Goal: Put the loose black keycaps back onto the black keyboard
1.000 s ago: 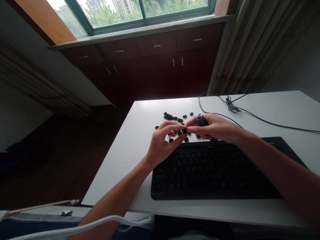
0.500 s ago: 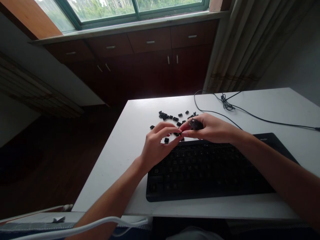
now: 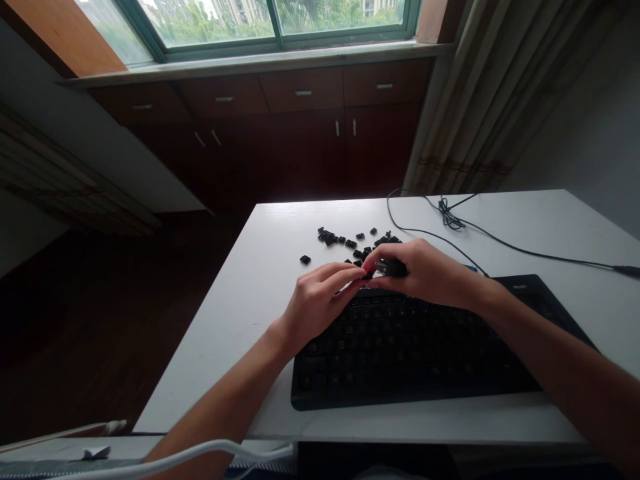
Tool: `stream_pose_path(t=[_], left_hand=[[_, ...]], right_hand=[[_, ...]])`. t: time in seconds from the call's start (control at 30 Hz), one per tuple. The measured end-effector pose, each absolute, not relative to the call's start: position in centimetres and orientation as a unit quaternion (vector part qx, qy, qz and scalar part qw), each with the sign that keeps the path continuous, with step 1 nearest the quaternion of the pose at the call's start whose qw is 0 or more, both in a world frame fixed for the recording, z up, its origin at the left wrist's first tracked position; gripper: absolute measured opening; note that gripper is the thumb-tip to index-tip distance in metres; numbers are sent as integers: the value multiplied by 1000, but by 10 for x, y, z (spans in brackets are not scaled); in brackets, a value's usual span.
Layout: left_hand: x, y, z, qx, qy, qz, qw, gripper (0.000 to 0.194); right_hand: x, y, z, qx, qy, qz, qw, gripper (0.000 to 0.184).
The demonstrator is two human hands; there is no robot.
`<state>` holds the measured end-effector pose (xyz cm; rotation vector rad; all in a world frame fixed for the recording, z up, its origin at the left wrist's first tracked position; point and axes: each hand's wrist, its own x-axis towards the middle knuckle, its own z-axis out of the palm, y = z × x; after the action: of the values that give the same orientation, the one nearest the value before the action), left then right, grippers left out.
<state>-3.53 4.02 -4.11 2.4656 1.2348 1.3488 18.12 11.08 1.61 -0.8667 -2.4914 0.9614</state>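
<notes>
My left hand [image 3: 323,293] is closed in a pinch, its fingertips on a small black keycap [image 3: 367,274] behind the keyboard's back edge. From the other side, my right hand [image 3: 425,270] has its thumb and forefinger on the same keycap. A dark stubby tool [image 3: 393,268] with a shiny end is also tucked in my right hand; its kind is unclear. Below both hands lies the black keyboard [image 3: 410,353], with several keys apparently off their places. Loose black keycaps [image 3: 351,244] are scattered just beyond my fingers.
The keyboard rests on a white table [image 3: 220,333]. A thin black cable [image 3: 525,250] with a bundled loop runs across its right rear. A white cable [image 3: 200,450] crosses the near left. Brown cabinets [image 3: 300,133] stand under the window beyond the table.
The view has tilted up slightly, so the scene sits lower. My fingertips stay together at the keycap, and the tool in my right hand has turned to lie more level.
</notes>
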Motion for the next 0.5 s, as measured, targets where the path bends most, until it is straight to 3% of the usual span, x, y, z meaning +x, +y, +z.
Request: stream_pose_path(t=[0.23, 0.5], left_hand=[[-31, 42, -46, 821, 382, 421, 53, 26], [-37, 47, -45, 832, 409, 374, -10, 18]], right_hand=[[198, 107, 4, -287, -891, 304, 178, 26], [231, 100, -3, -299, -898, 271, 173, 20]])
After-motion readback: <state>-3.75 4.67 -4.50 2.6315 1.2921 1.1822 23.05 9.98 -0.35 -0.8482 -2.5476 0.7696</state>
